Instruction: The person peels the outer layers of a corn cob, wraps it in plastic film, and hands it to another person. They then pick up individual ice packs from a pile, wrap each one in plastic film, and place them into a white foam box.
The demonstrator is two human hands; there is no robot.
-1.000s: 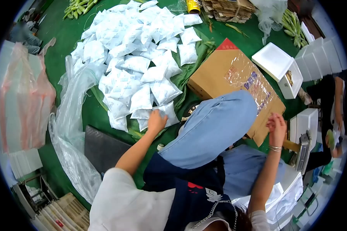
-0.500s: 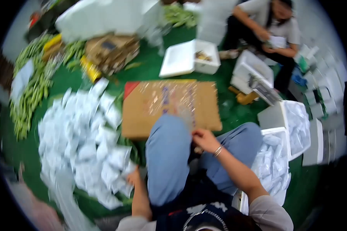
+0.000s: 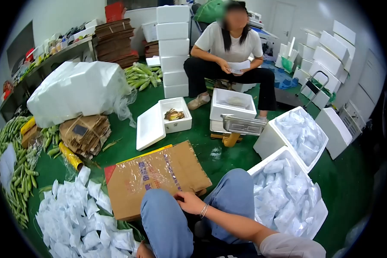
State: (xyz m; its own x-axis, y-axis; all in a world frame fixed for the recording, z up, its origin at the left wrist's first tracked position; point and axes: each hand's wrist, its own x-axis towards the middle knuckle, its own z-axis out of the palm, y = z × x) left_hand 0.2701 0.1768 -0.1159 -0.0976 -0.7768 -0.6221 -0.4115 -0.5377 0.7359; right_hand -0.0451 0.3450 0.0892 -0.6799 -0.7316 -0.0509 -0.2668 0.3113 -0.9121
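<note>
My right hand [image 3: 188, 202] lies on my blue-trousered knee, fingers curled against the near edge of a flattened cardboard box [image 3: 159, 174] wrapped in clear tape. Whether it grips the cardboard is unclear. Only a sliver of my left hand [image 3: 139, 251] shows at the bottom edge, beside a heap of white ice packs [image 3: 73, 219] on the green floor; its fingers are hidden. To my right stands a white foam box [image 3: 262, 165] filled with ice packs.
A second foam box of packs [image 3: 327, 139] and a scale [image 3: 243, 124] lie ahead right. An open foam box [image 3: 152, 127] sits beyond the cardboard. A seated co-worker [image 3: 232, 47] holds a paper. Green corn [image 3: 17, 172], folded cartons [image 3: 86, 133] and a big white bag [image 3: 77, 92] fill the left.
My view has swung up from the floor to the room. My left hand left the ice packs and dropped out of sight; my right hand stays at the cardboard's near edge.
</note>
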